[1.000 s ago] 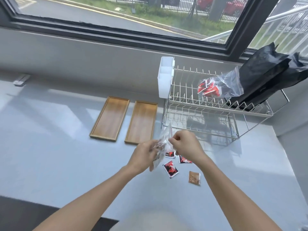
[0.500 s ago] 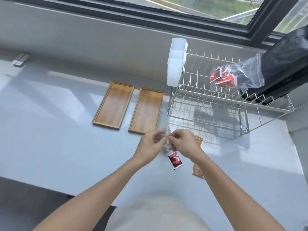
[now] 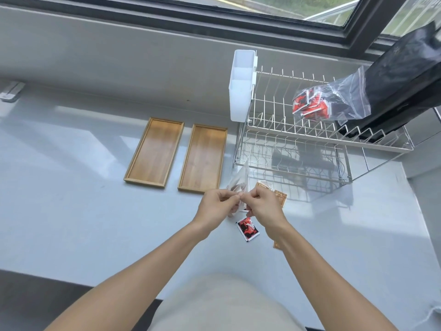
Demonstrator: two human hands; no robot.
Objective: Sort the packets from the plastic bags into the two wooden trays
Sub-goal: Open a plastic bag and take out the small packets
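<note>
My left hand (image 3: 216, 206) and my right hand (image 3: 263, 207) meet over the counter, and both pinch a small clear plastic bag (image 3: 238, 181) that stands up between them. A red and black packet (image 3: 247, 228) lies on the counter just under my hands. Brown packets (image 3: 279, 195) lie behind my right hand, and another brown packet (image 3: 276, 244) shows beside my right wrist. Two wooden trays, the left tray (image 3: 155, 152) and the right tray (image 3: 204, 158), lie side by side to the left with nothing in them. A second clear bag of red packets (image 3: 331, 99) rests on the dish rack.
A two-tier wire dish rack (image 3: 298, 144) stands at the right with a white plastic holder (image 3: 241, 84) on its left end. A black bag (image 3: 405, 75) lies on the rack's right side. The window wall (image 3: 119, 56) runs along the back.
The view has tilted down and closer. My hands have drawn together on the small bag, and more brown packets now lie on the counter behind my right hand.
</note>
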